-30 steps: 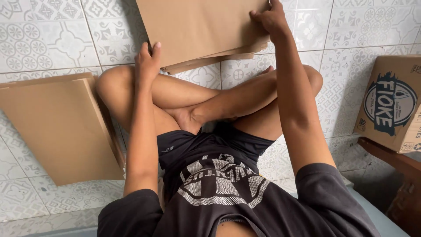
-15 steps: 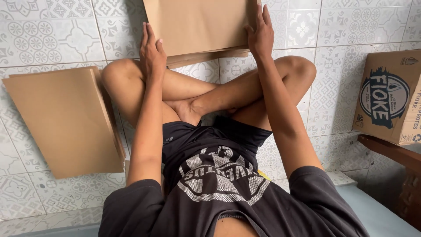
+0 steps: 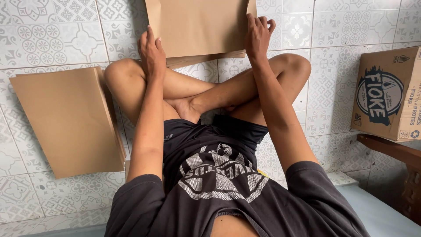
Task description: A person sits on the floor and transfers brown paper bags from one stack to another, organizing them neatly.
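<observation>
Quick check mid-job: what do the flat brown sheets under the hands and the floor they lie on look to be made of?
The flat brown sheets under the left hand and right hand look like matte kraft paper or thin cardboard: uniform tan, no gloss, thin stacked edges. Which of the two is unclear. The white patterned floor looks like ceramic tile: square units, grout lines, repeating grey motifs, slight sheen.

You sat cross-legged on the patterned white tile floor (image 3: 52, 39). Your left hand (image 3: 151, 52) and right hand (image 3: 258, 33) lay flat on the stack of brown paper sheets (image 3: 197, 28). A second brown sheet stack (image 3: 68, 118) lay at your left; a printed cardboard box (image 3: 388, 94) stood at right.
</observation>
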